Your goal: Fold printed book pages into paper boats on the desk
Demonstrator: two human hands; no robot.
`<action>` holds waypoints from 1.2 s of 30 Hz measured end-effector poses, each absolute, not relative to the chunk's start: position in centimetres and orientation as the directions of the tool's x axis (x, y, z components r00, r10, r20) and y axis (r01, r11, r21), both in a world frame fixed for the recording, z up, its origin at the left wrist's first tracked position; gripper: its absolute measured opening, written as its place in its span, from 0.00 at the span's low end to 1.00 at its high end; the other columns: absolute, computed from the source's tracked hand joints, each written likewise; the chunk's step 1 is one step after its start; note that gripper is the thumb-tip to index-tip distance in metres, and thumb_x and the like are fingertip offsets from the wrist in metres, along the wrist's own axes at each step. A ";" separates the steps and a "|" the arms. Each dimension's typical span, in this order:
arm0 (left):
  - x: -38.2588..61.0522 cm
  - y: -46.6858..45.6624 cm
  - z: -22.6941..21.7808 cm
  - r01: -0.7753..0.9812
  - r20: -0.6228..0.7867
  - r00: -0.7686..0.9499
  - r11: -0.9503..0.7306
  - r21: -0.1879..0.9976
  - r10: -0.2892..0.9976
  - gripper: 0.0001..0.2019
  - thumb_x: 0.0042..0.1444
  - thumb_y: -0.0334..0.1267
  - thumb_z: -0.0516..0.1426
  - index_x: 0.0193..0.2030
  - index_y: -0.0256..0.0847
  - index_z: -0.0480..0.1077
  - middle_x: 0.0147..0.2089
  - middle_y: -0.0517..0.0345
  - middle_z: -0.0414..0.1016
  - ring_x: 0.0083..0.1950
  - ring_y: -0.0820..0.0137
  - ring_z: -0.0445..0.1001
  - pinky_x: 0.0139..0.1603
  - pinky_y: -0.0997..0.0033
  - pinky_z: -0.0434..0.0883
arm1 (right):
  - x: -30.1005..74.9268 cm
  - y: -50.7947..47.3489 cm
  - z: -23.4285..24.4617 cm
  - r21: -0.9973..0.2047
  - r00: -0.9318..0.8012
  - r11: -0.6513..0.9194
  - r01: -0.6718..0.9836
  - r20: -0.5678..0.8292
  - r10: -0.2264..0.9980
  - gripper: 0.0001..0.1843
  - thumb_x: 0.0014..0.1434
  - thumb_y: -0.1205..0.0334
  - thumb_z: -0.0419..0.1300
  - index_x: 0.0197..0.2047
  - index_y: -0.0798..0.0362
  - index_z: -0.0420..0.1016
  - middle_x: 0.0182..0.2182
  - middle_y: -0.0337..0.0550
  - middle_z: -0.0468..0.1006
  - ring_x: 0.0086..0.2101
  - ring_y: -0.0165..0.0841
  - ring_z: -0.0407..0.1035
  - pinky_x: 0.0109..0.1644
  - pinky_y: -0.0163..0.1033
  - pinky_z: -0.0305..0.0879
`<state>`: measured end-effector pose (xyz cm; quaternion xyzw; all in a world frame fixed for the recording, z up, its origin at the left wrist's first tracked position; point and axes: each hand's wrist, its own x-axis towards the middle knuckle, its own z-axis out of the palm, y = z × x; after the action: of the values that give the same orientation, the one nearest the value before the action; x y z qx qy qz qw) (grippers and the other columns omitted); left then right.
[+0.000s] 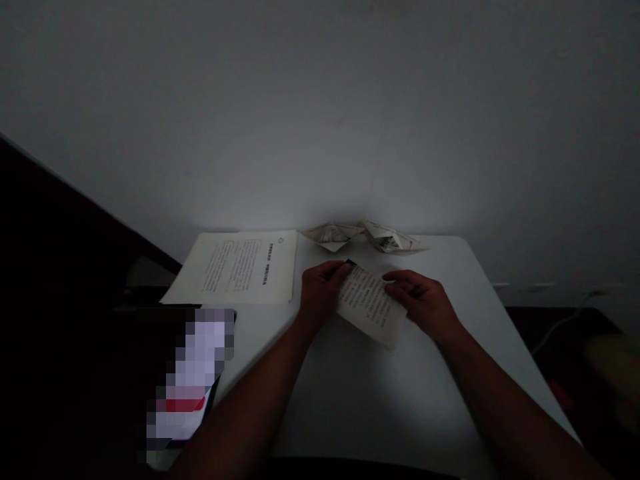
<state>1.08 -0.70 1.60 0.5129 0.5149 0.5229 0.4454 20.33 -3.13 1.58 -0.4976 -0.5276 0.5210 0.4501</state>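
At eight o'clock from the middle of the work, a dark-framed, flat rectangular phone is lying at the left edge of the counter, its bright screen showing as pale blocks with a red band low down. Between nine and ten o'clock, white rectangular paper sheets with dark print are lying flat on the counter, their lines running sideways. At nine o'clock, the bare left hand is closing its thumb and curled fingers on the upper left edge of a small off-white, four-sided piece of printed paper. That piece is sitting at the centre, tilted between the two hands, its black corner pointing toward eleven o'clock beside the left thumb. Beyond it at eleven o'clock, a greyish, pointed boat shape of folded printed paper is resting near the wall; just beside it, between twelve and one, a second pale, pointed folded-paper boat is leaning open. At three o'clock, the bare right hand is bending its partly open fingers over the paper's right edge; in this dim light I cannot tell whether it is gripping or only touching. The smooth white counter is reaching past that hand, and farther out, between three and four, a thin pale cord is hanging down.
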 end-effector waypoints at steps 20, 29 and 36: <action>-0.6 -0.4 1.5 0.065 0.124 0.160 -0.136 0.989 0.979 0.12 0.50 0.39 0.58 0.40 0.36 0.74 0.23 0.61 0.71 0.24 0.75 0.67 0.24 0.77 0.63 | 21.8 -2.9 1.3 -0.994 -0.051 -0.079 -0.079 -0.076 0.996 0.13 0.47 0.55 0.66 0.35 0.52 0.77 0.26 0.41 0.79 0.24 0.33 0.71 0.27 0.39 0.66; -1.5 -0.7 2.2 0.595 0.290 0.444 -0.521 0.612 0.848 0.08 0.50 0.34 0.57 0.35 0.38 0.77 0.20 0.62 0.70 0.22 0.76 0.67 0.29 0.75 0.65 | 22.9 -2.0 0.7 -0.476 -0.329 0.529 0.702 0.442 0.834 0.10 0.57 0.60 0.59 0.41 0.51 0.75 0.41 0.47 0.77 0.43 0.40 0.69 0.47 0.52 0.64; 0.1 -1.2 2.1 0.617 0.423 0.584 -0.718 0.323 0.693 0.05 0.54 0.33 0.56 0.36 0.38 0.73 0.35 0.53 0.73 0.39 0.68 0.70 0.40 0.69 0.69 | 20.0 -4.2 1.3 -0.301 -0.423 0.600 0.741 0.485 0.765 0.13 0.58 0.61 0.57 0.47 0.53 0.72 0.47 0.50 0.74 0.48 0.40 0.67 0.52 0.51 0.64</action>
<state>0.12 -1.16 2.14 0.8872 0.3689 0.2679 0.0709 19.98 -4.20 1.29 -0.4466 -0.8432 0.0204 0.2987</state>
